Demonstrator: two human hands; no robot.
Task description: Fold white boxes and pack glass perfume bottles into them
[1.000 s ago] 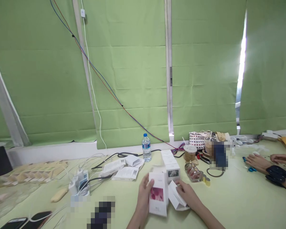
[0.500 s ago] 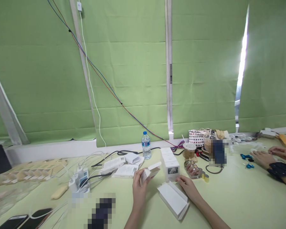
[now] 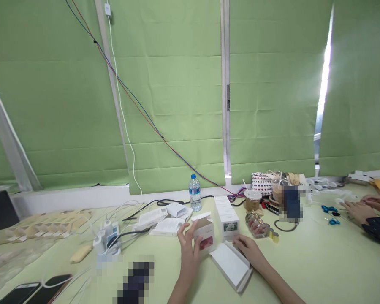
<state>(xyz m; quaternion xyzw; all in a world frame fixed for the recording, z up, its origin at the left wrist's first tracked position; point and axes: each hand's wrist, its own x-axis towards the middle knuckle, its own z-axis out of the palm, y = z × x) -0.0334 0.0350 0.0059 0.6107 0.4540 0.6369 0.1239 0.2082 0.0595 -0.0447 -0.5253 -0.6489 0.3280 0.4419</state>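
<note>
My left hand (image 3: 188, 245) is closed around a small white cardboard box (image 3: 205, 236) with a pink-red picture on its front. The box is upright, its top flaps standing up. Just right of it, a longer white carton (image 3: 229, 264) lies on the table with flaps spread at its sides. My right hand (image 3: 247, 249) has its fingers bent and pressed together at the far right edge of this carton, seemingly pinching a flap. Behind both hands stands a row of white boxes (image 3: 226, 217), the nearest showing a picture of white flowers.
A water bottle (image 3: 195, 194) stands behind, beside white cartons (image 3: 167, 226). A power strip (image 3: 109, 240) with cables and phones (image 3: 17, 293) lie left. Rolls in a clear pack (image 3: 256, 226) and a drink cup (image 3: 252, 200) stand right. Another person's hands (image 3: 356, 211) are far right, near blue scissors (image 3: 332, 215).
My left hand has turned the small box from tilted to upright, so its pink-red picture faces me. My right hand stays at the longer carton's edge.
</note>
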